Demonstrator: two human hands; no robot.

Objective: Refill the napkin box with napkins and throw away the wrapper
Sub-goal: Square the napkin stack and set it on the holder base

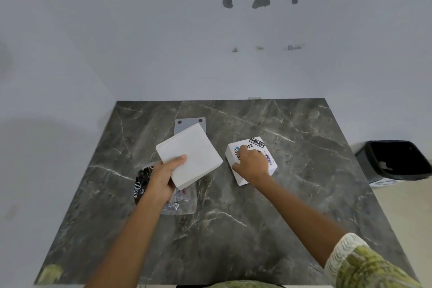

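Observation:
My left hand (163, 179) grips a thick white stack of napkins (190, 154) by its near corner and holds it above the table. Under that hand lies the clear plastic wrapper (180, 201) with a black printed part, flat on the marble. To the right stands the white napkin box (251, 161) with stickers on it. My right hand (253, 166) rests on top of the box and clasps it, fingers over its upper face.
A grey flat plate (190, 124) with two dark holes lies behind the napkins. The dark marble table (233, 229) stands against a white wall. A black waste bin (397, 159) stands on the floor to the right of the table.

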